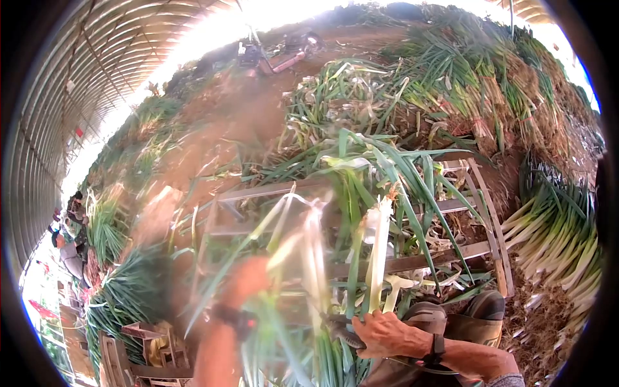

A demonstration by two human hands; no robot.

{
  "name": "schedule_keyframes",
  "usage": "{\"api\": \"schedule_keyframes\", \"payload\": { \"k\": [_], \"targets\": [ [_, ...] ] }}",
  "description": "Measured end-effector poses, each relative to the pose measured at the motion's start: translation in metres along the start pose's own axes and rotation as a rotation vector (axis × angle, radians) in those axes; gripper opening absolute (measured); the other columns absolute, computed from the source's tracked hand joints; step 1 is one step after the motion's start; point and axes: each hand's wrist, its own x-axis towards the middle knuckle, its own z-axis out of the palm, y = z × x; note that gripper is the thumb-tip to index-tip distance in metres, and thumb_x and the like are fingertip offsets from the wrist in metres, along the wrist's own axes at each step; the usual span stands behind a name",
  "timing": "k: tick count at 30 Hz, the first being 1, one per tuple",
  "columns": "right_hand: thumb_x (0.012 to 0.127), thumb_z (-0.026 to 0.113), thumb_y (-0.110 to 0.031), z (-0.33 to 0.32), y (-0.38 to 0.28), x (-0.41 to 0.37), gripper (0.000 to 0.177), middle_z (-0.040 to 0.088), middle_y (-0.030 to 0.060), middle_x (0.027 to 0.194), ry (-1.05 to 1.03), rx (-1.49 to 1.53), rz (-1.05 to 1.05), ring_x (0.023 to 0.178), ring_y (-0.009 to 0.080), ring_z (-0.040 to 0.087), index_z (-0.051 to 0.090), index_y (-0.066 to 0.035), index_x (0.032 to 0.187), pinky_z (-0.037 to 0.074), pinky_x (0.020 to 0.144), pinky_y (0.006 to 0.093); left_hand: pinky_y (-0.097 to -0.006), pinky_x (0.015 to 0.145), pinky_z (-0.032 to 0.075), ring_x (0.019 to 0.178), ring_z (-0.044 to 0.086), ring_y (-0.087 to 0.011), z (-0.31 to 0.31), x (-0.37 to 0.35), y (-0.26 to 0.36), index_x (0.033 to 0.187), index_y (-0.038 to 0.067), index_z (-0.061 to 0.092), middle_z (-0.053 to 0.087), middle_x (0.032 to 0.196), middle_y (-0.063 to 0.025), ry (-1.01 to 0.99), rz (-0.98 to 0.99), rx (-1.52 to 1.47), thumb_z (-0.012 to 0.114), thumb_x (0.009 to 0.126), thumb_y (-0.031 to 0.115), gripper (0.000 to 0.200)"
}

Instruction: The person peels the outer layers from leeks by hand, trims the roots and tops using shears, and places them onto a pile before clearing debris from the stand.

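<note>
My left hand (250, 278) is smeared by motion at lower centre, with pale and green leek leaves around it; its fingers and any hold are unclear. My right hand (382, 333) is closed on a dark tool (343, 329), which points left; its exact kind is hard to make out. Just above my right hand stands a white leek stalk (380, 248) with roots at its top end. Blurred pale stalks (314, 248) rise between my hands. More green leaves (329, 361) lie below the tool.
A wooden frame (493, 219) holds leeks and trimmings. Trimmed leeks (554, 238) lie at right, rooty bundles (480, 97) behind, and green bundles (129, 297) at left. People (72, 248) are at far left. My shoes (480, 313) are below the frame.
</note>
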Motion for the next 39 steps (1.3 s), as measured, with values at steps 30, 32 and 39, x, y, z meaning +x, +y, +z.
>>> {"api": "schedule_keyframes", "payload": {
  "k": [30,32,39],
  "targets": [
    [0.076,0.075,-0.041,-0.007,-0.004,0.008,0.065,0.065,0.0242,0.087,-0.096,0.179,0.072,0.082,0.0445,0.066,0.056,0.004,0.118,0.054,0.067,0.0521,-0.0509,0.085,0.051,0.102,0.065,-0.0439,0.175,-0.011,-0.008,0.107,-0.003,0.061,0.067,0.107,-0.0281,0.354,-0.333,-0.424,0.073,0.079,0.021,0.038],
    [0.075,0.075,-0.042,-0.014,-0.008,0.007,0.063,0.065,0.0246,0.087,-0.121,0.222,0.107,0.081,0.0448,0.066,0.057,0.003,0.116,0.053,0.067,0.0519,-0.0505,0.086,0.051,0.102,0.064,-0.044,0.175,-0.014,-0.002,0.108,-0.003,0.061,0.067,0.108,-0.0282,0.368,-0.314,-0.447,0.074,0.078,0.022,0.041],
    [0.078,0.072,-0.045,-0.018,-0.021,0.0,0.061,0.067,0.0247,0.084,-0.165,0.382,0.173,0.078,0.0427,0.066,0.057,0.0,0.117,0.054,0.071,0.0494,-0.0491,0.088,0.051,0.1,0.065,-0.0436,0.194,-0.05,0.024,0.109,-0.002,0.06,0.068,0.106,-0.0251,0.496,-0.249,-0.602,0.078,0.073,0.028,0.051]
  ]
}}
